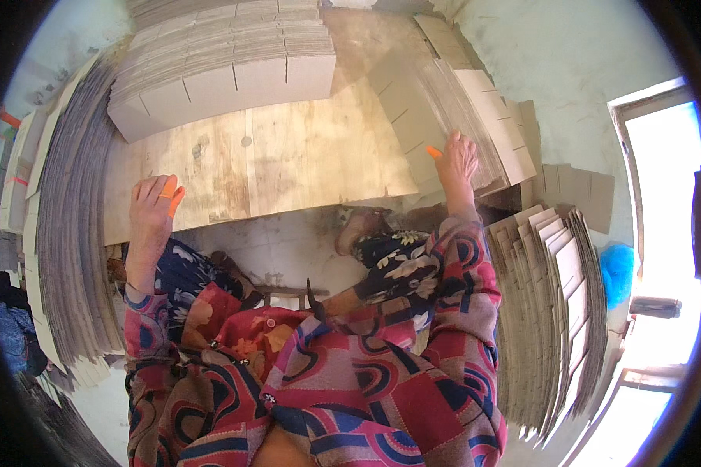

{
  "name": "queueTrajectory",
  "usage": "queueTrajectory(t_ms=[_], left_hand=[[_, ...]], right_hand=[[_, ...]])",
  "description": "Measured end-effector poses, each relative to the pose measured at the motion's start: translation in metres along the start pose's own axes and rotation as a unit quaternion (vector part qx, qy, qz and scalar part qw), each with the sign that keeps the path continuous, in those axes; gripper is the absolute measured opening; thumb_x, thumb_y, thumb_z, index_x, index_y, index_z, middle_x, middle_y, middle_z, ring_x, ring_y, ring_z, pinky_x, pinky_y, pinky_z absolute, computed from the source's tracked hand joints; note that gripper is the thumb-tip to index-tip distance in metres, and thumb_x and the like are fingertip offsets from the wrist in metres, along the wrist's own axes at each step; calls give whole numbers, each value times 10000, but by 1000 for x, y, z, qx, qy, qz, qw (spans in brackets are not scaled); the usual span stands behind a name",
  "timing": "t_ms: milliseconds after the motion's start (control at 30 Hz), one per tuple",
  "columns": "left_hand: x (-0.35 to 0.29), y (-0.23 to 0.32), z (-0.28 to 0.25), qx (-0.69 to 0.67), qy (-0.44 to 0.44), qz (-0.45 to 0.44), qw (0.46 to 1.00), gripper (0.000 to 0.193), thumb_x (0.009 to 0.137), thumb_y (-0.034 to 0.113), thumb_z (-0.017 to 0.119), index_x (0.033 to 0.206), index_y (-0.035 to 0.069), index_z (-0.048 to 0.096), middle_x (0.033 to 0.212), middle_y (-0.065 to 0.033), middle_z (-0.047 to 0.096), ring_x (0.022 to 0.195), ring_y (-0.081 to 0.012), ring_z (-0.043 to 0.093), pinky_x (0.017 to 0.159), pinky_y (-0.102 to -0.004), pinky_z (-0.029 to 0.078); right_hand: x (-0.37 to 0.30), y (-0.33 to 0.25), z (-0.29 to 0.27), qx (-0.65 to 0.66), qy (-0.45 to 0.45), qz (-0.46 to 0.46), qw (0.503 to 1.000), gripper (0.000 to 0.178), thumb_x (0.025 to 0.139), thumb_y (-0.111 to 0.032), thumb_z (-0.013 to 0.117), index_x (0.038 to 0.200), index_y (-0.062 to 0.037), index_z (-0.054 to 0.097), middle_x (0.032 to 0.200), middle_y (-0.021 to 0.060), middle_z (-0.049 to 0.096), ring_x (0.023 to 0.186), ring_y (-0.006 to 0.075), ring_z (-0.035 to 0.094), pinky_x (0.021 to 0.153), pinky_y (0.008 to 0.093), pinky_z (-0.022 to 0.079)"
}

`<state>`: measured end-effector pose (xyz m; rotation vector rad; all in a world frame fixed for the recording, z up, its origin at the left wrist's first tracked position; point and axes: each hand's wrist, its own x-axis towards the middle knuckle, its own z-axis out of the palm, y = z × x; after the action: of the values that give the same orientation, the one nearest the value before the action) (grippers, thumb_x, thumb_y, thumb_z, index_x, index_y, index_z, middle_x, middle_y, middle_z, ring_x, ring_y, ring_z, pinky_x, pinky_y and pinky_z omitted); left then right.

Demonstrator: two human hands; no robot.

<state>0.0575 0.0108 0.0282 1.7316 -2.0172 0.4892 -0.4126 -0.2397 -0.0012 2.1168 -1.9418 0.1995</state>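
Observation:
My left hand (149,214) is over the left front of the wooden tabletop (288,159), with orange covers on its thumb and a finger. Its fingers are loosely bent, and I see nothing in them. Next to it rises a tall stack of cardboard sheets (74,210). At the right, my right hand (457,162) is over a stack of slotted cardboard strips (475,117). Its thumb, in an orange cover, stands apart from the fingers. I cannot tell whether the fingertips press on the strips.
A big pile of slotted cardboard pieces (226,78) fills the back left of the table. More cardboard strips (541,311) stand stacked at my right, beside a blue bundle (617,276). A bright window (666,179) is at the far right. My legs are under the table's front edge.

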Motion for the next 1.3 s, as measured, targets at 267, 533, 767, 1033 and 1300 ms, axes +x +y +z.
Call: queueTrajectory(t_ms=[267,533,767,1033,1300], left_hand=[[5,-2,11,-7,-27,31,999,277,673,39,734,927,-5,632,959,-130,642,884,-312,582,757,-379,474],[49,0,28,-70,-64,-6,995,227,744,102,689,936,-2,627,910,-149,640,825,-302,576,746,-375,455],[101,-32,86,-96,35,-15,995,240,772,161,676,946,12,601,897,-136,631,848,-299,571,755,-386,443],[174,-36,167,-10,-61,-94,994,423,753,222,706,1084,23,532,1075,-99,562,1064,-252,460,864,-383,374],[196,-53,199,7,-70,-45,996,299,737,117,653,1006,48,544,980,-101,553,1001,-264,491,832,-382,411]], right_hand=[[15,12,6,7,-15,24,1000,139,835,-113,540,959,-49,545,857,155,628,843,325,630,656,440,503],[15,8,-13,96,77,77,989,121,845,-179,554,919,-118,628,826,134,653,781,347,629,637,459,482],[19,-35,-74,365,203,158,895,288,854,-300,662,895,-19,613,787,100,652,671,177,597,613,302,476],[6,-114,-64,581,120,46,804,286,802,-50,701,1038,15,554,990,109,616,886,147,572,803,282,479],[5,-150,-52,552,90,-62,826,476,816,70,621,1263,5,472,1219,122,573,1109,183,550,927,310,466]])
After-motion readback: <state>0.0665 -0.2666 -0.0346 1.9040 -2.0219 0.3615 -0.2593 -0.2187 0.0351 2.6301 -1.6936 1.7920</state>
